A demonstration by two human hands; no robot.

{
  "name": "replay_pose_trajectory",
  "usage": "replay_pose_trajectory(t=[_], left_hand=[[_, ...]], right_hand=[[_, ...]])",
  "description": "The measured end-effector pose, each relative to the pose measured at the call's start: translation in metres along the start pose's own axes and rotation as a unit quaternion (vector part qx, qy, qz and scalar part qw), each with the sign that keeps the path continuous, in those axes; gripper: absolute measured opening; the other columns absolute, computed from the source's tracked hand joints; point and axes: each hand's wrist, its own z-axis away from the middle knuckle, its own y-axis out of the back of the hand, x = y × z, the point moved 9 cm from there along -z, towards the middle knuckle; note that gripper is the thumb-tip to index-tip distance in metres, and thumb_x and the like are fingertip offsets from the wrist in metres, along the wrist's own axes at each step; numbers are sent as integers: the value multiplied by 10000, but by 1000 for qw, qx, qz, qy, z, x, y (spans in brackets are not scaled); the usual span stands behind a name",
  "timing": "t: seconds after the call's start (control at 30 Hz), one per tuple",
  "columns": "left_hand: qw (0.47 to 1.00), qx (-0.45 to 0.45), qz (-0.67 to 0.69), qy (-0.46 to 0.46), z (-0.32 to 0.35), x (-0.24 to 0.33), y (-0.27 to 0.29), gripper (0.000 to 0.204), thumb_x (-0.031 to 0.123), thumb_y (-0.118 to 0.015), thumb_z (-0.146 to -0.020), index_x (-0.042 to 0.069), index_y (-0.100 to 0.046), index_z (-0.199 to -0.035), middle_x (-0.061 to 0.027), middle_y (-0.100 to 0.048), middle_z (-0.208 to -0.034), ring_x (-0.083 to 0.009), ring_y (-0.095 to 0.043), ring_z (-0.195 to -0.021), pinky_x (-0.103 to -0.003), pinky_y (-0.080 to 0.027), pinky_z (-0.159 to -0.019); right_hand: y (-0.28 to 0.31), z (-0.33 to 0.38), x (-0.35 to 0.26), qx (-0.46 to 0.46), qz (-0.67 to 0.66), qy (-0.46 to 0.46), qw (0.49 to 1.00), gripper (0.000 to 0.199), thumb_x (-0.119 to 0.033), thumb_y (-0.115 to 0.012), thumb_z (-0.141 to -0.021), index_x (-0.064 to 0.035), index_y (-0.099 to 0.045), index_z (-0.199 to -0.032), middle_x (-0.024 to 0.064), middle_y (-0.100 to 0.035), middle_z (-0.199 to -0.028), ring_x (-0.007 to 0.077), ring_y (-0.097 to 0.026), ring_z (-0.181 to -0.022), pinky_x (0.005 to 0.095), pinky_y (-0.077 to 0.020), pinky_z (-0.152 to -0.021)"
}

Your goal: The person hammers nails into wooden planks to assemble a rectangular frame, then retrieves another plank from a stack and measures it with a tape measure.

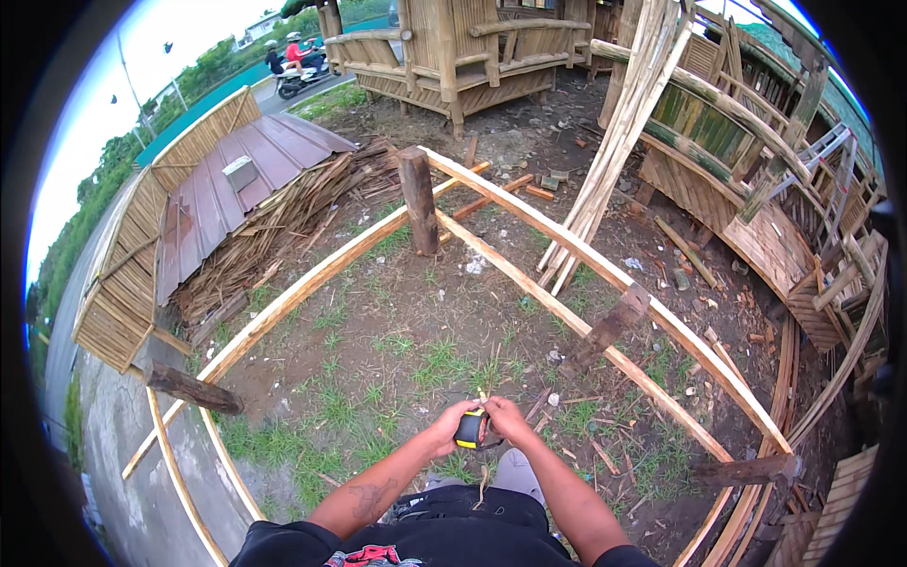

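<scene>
A yellow and black tape measure (470, 429) sits between both my hands, low in the middle of the view. My left hand (448, 425) grips its left side and my right hand (507, 421) closes on its right side. Below me stands a frame of long pale wooden rails (529, 283) fixed to short dark wooden posts (419, 198). One rail (312, 283) runs from the tall post down to the left. Another post (609, 326) leans at the right of the frame. Grass and bare earth lie under the rails.
A pile of split bamboo strips (274, 236) lies by a low hut roof (236, 180) at left. Bamboo furniture (463, 57) stands behind, with stacked bamboo frames (756, 189) at right. Long slats (614, 132) lean upright. People ride a motorbike (298, 66) on the far road.
</scene>
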Motion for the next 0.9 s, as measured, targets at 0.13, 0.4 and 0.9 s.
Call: replay_pose_trajectory(t=[0.13,0.4,0.9], left_hand=[[996,34,18,-75,10,80,71,302,284,-514,-965,76,-502,-1183,-108,-628,-1005,-254,-673,-832,-397,-578,-707],[966,143,167,-134,-48,229,245,314,313,-508,-915,76,-528,-1119,-103,-623,-964,-258,-663,-879,-434,-549,-769],[813,279,381,-342,-128,594,528,304,326,-494,-923,57,-553,-1052,-117,-652,-966,-241,-675,-850,-435,-547,-800]], right_hand=[[-68,-50,-70,-53,41,-39,997,285,-372,-559,-955,-92,-608,-932,-5,-541,-708,76,-423,-494,278,-310,-406],[-184,-253,-195,-192,50,-36,979,225,-317,-608,-939,-99,-572,-900,-29,-519,-689,49,-385,-463,232,-255,-401],[-420,-600,-455,-351,216,49,909,328,-448,-574,-955,-125,-527,-985,-69,-420,-656,38,-377,-515,219,-262,-430]])
